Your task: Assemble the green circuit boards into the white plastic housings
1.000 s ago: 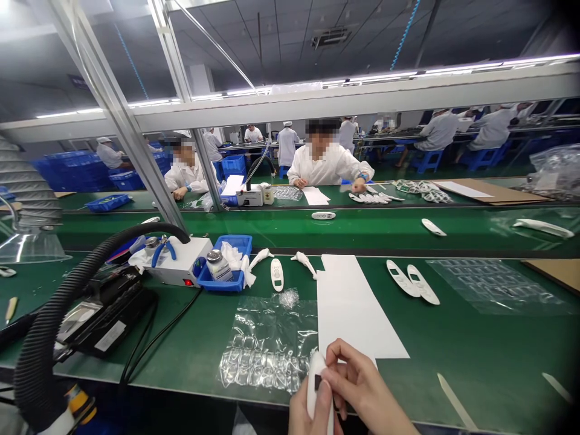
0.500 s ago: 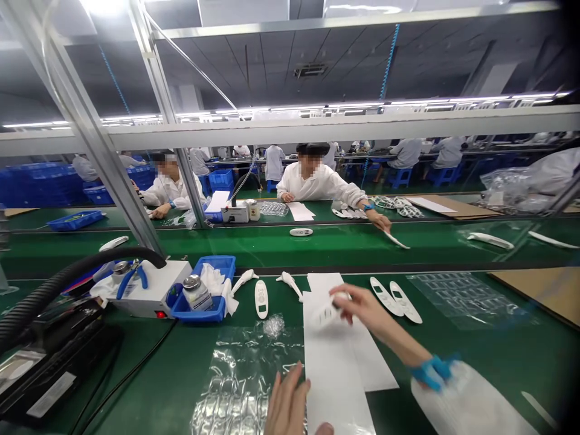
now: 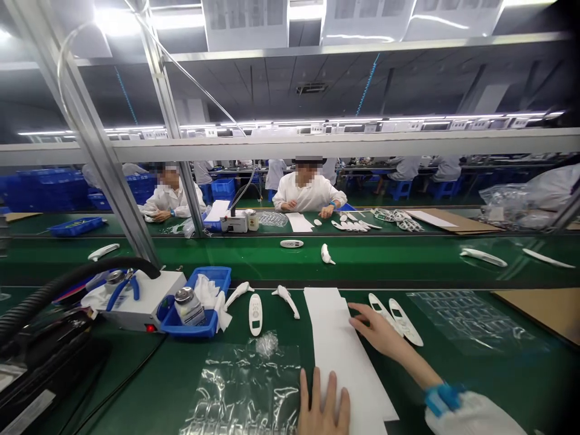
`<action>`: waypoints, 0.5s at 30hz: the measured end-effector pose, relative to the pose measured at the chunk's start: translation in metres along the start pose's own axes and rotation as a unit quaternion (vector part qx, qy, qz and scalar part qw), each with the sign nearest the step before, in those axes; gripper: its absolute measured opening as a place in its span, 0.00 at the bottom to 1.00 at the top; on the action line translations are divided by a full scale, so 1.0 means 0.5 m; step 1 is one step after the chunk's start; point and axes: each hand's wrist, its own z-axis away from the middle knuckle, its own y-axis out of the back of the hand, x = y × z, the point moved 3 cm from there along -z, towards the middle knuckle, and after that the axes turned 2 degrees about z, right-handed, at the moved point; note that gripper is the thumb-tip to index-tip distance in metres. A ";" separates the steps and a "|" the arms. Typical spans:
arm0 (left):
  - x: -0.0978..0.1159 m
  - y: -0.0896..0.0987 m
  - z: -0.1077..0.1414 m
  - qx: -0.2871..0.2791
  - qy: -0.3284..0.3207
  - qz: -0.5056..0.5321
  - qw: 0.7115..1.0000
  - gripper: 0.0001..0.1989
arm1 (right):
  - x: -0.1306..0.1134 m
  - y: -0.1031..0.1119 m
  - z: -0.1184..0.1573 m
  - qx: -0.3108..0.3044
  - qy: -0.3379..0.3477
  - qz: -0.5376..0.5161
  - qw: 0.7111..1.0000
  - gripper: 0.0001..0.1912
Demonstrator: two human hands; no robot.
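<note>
My left hand (image 3: 322,405) lies flat with fingers spread on the near part of the white paper sheets (image 3: 333,341), beside a clear plastic bag (image 3: 254,377). At the right edge of the sheets is my right hand (image 3: 376,329), fingers apart, with nothing visible in it. Close by it, two long white plastic shells (image 3: 405,322) lie side by side, partly behind the hand. Left of the paper are a curved white shell (image 3: 287,300), a flat white shell with a window (image 3: 255,315) and another curved shell (image 3: 238,294).
A blue tray (image 3: 211,329) holds a metal-topped bottle and white wipes. Left stand a white box (image 3: 145,302) with pliers on it and a black hose (image 3: 67,284). Beyond runs a green belt (image 3: 226,257) with white parts, including one curved piece (image 3: 326,254). Co-workers sit opposite.
The white part that was in my right hand is no longer there. My left hand has moved right onto the paper. The co-worker opposite has drawn an arm back, and a curved part lies mid-belt.
</note>
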 end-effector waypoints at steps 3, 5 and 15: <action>0.020 0.028 -0.046 -0.107 -0.010 0.029 0.994 0.37 | -0.006 -0.002 0.042 -0.022 0.029 0.045 0.998 0.25; 0.034 0.067 -0.067 -0.157 -0.004 0.064 0.985 0.38 | -0.025 -0.002 0.041 -0.021 0.049 0.085 0.995 0.24; -0.150 0.233 -0.186 0.087 0.237 0.345 0.904 0.12 | -0.220 -0.169 -0.066 -0.049 0.139 0.236 0.961 0.13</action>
